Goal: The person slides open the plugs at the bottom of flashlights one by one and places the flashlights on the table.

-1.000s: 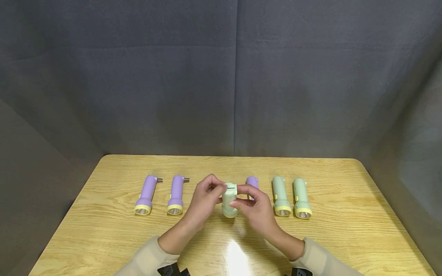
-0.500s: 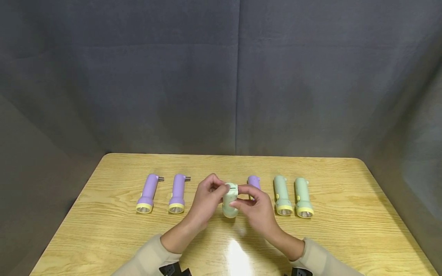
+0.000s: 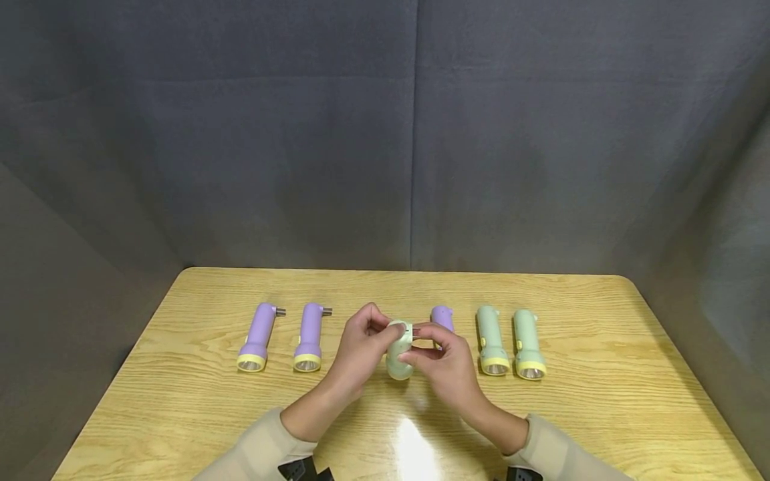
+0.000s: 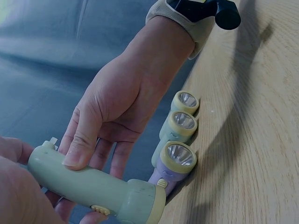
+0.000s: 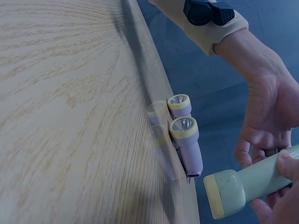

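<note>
A pale green flashlight [image 3: 397, 364] with a yellow head rim is held above the table, tail end up and lens end down in the head view. My left hand [image 3: 361, 341] grips its tail, thumb lying on the end cap. From the other side my right hand [image 3: 445, 361] pinches the body between thumb and index finger. Small metal plug prongs [image 3: 416, 332] show at the right of the tail, beside the right index finger. In the left wrist view the flashlight's yellow switch [image 4: 100, 210] faces down, and my right thumb [image 4: 77, 154] lies along the barrel.
Two purple flashlights [image 3: 259, 337] [image 3: 309, 337] lie at left with prongs out. At right, a purple flashlight [image 3: 442, 316] is partly hidden behind my right hand, next to two green flashlights [image 3: 491, 341] [image 3: 529, 344]. Grey curtains [image 3: 301, 167] surround the wooden table [image 3: 180, 401].
Metal prongs now show at the right of the held flashlight's tail, and the dark slot there looks shorter. The left thumb has shifted slightly right. Flashlights on the table stay put.
</note>
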The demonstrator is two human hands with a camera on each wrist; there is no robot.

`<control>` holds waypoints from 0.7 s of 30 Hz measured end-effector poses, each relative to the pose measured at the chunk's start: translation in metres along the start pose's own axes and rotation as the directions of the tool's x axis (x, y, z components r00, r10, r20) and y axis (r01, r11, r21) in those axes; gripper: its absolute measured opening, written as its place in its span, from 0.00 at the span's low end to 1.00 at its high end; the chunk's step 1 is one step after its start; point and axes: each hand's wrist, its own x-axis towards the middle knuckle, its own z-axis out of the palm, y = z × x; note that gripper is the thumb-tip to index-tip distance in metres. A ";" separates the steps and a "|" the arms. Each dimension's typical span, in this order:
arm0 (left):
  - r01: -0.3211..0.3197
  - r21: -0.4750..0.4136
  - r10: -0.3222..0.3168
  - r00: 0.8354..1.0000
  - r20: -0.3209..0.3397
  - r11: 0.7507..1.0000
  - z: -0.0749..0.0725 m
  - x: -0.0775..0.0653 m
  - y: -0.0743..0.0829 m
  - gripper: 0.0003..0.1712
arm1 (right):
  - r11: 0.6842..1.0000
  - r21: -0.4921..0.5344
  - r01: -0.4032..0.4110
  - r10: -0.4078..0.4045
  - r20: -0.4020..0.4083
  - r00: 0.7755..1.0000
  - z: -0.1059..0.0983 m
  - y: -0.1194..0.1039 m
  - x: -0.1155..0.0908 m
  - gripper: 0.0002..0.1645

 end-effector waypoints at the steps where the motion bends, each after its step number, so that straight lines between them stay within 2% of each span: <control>1: -0.001 0.000 0.001 1.000 0.001 1.000 0.000 0.000 0.000 0.09 | 1.000 0.000 0.006 -0.006 0.003 1.000 0.000 0.000 0.000 0.17; 13: -0.010 -0.022 0.009 1.000 -0.015 1.000 0.000 0.000 -0.001 0.13 | 1.000 0.015 -0.003 0.003 0.006 1.000 0.001 -0.001 0.001 0.18; 21: -0.011 -0.031 0.011 1.000 -0.002 0.999 0.001 0.001 -0.002 0.14 | 1.000 -0.001 -0.017 0.017 -0.003 1.000 -0.001 0.001 0.002 0.18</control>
